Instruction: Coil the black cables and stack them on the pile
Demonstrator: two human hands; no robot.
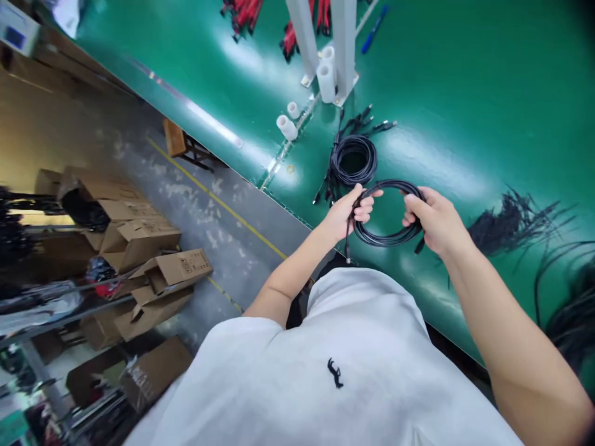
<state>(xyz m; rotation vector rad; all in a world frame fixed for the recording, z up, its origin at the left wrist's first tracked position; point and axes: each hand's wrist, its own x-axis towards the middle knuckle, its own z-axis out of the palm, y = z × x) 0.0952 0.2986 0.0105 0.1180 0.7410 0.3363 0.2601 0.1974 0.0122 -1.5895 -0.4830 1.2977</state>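
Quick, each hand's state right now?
Left hand: closed, holding the coiled black cable.
Right hand: closed, holding the opposite side of that coiled black cable.

The person wears a plain white short-sleeved shirt (372, 347), softly creased, with a small, curving black emblem (334, 373) in front.

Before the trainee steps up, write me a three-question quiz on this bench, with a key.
1. What do the left hand and the right hand hold between them?
2. True or false: the blue pen lies on the green bench.
3. Which lies nearest the left hand?
a) the blue pen
b) the loose-lying cable coil
c) the red-and-black bundles

Key:
1. A ring of black cable.
2. True.
3. b
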